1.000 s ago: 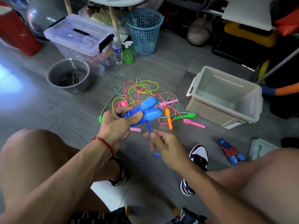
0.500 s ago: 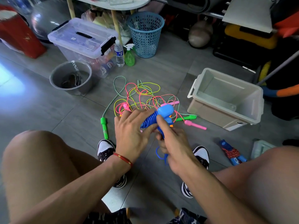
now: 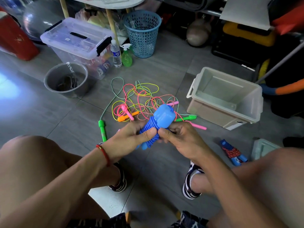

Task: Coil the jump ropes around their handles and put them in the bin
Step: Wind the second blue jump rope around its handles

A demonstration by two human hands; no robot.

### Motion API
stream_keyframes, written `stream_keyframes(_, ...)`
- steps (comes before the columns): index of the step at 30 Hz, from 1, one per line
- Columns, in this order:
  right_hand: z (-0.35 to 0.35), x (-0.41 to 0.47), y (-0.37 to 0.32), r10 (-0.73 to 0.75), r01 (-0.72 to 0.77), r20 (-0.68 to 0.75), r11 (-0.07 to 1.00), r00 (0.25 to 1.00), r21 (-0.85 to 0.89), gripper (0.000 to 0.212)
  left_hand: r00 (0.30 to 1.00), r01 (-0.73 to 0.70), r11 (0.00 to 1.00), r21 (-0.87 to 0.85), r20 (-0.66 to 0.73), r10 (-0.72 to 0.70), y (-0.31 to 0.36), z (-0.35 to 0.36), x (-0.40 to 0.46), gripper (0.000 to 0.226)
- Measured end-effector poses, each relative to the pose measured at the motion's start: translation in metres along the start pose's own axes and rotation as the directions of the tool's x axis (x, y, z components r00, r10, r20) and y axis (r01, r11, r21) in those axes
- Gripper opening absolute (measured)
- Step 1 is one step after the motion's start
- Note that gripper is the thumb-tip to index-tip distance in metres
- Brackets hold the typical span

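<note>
Nearest: left hand [image 3: 130, 137] and right hand [image 3: 179, 137], both curled tight around the blue jump rope [image 3: 155, 127], held above the floor between the knees. Cord is wound in close turns about the paired handles; thumbs press on the coils, likely to stop them springing loose while the end is secured.

Near right, on the floor: a red-corded rope with blue handles [image 3: 233, 153], already bundled, not yet binned.

Middle: tangle of loose ropes [image 3: 139, 99], pink, yellow, green and striped cords overlapping, with green handle [image 3: 102, 130] at its near left and orange handle [image 3: 125, 117] within. All uncoiled; most of the task remains.

Right of the tangle: beige bin [image 3: 205, 111], open, apparently empty, set within reach for dropping in.

Far left: grey bucket [image 3: 49, 79], lidded clear box [image 3: 77, 38]. Far centre: blue mesh basket [image 3: 142, 33].
</note>
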State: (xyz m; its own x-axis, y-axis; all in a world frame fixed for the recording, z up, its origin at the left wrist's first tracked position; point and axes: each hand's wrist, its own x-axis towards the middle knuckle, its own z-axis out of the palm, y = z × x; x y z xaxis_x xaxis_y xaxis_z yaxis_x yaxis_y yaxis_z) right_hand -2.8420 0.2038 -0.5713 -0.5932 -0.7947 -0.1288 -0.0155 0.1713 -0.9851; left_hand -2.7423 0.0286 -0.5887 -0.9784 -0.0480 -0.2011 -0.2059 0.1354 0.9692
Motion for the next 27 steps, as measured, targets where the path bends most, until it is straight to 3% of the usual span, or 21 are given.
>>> stream_keyframes(2,0.004,0.002,0.007,-0.021,-0.001,-0.13,0.985,0.991,-0.17,0.041,0.994,-0.001,0.993,0.121,-0.113,0.015,-0.001,0.0,0.002,0.047)
stream_keyframes(4,0.014,0.004,0.013,-0.017,-0.051,-0.287,0.972,0.958,-0.23,0.043,0.965,0.053,0.976,0.213,-0.262,0.005,-0.005,0.001,0.005,0.041)
stream_keyframes(7,0.031,0.007,0.015,0.066,-0.112,-0.413,0.99,0.908,-0.088,0.039,0.929,0.118,0.984,0.136,-0.366,-0.061,-0.014,-0.002,0.01,0.028)
stream_keyframes(10,0.037,0.007,0.017,0.132,-0.154,-0.431,0.988,0.893,-0.016,0.037,0.888,0.181,0.967,0.181,-0.452,-0.082,-0.021,-0.005,0.012,0.025)
stream_keyframes(14,0.051,0.006,0.014,0.187,-0.179,-0.435,0.982,0.881,0.061,0.031,0.836,0.163,0.937,0.309,-0.548,0.035,-0.023,0.007,0.012,0.023)
stream_keyframes(17,0.056,0.008,0.014,0.257,-0.19,-0.473,0.964,0.843,0.185,0.029,0.78,0.125,0.865,0.486,-0.587,0.217,-0.026,0.019,0.01,0.033)
stream_keyframes(19,0.061,0.009,0.012,0.287,-0.188,-0.497,0.952,0.819,0.24,0.042,0.748,0.117,0.822,0.558,-0.594,0.297,-0.026,0.029,0.008,0.046)
stream_keyframes(22,0.057,0.014,0.007,0.279,-0.095,-0.574,0.939,0.77,0.33,0.043,0.775,0.04,0.794,0.607,-0.521,0.359,-0.024,0.044,0.007,0.066)
stream_keyframes(27,0.034,0.019,0.011,0.21,-0.094,-0.515,0.966,0.831,0.242,0.046,0.816,-0.097,0.82,0.564,-0.427,0.39,-0.015,0.042,0.004,0.066)
